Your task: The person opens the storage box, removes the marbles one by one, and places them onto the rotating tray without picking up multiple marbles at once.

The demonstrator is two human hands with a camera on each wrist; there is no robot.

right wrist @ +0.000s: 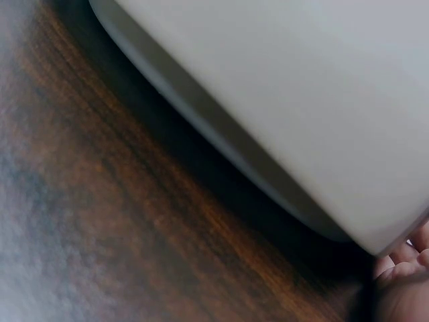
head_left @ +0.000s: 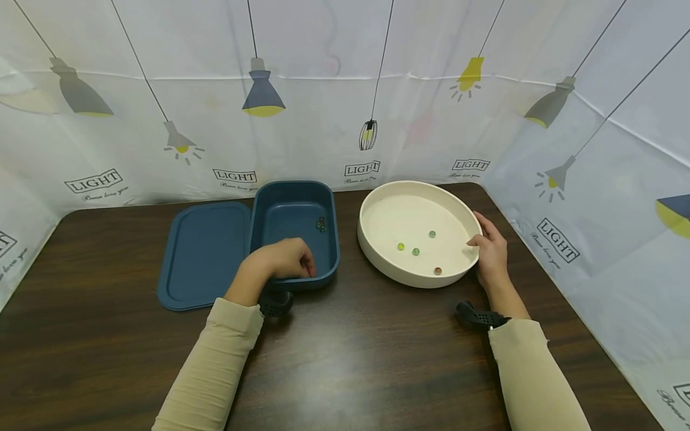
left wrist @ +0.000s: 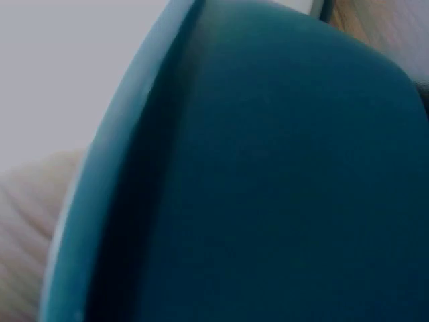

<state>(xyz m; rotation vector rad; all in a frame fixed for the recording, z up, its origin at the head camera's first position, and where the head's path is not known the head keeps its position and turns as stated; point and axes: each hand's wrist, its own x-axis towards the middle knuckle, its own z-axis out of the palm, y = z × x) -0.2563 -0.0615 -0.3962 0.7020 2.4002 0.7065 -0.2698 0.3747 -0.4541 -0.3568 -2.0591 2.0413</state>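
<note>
My left hand (head_left: 288, 258) reaches over the near wall of a deep blue rectangular box (head_left: 293, 190), its fingers bent downward inside. The fingertips are hidden, and I cannot tell whether they hold anything. A few small marbles (head_left: 321, 224) lie against the box's right side. On the right, my right hand (head_left: 492, 251) grips the rim of a round cream tray (head_left: 390, 218), thumb over the inside and fingers around the outer wall. Several glass marbles lie spread in the tray, among them a yellow one (head_left: 401, 246), a green one (head_left: 415, 251) and a reddish-brown one (head_left: 438, 271).
A flat blue lid (head_left: 207, 251) lies left of the box, against its side. Everything stands on a dark wooden table (head_left: 345, 359). Behind and to the right hangs a white curtain (head_left: 323, 48) printed with lamps, close to the table's edges.
</note>
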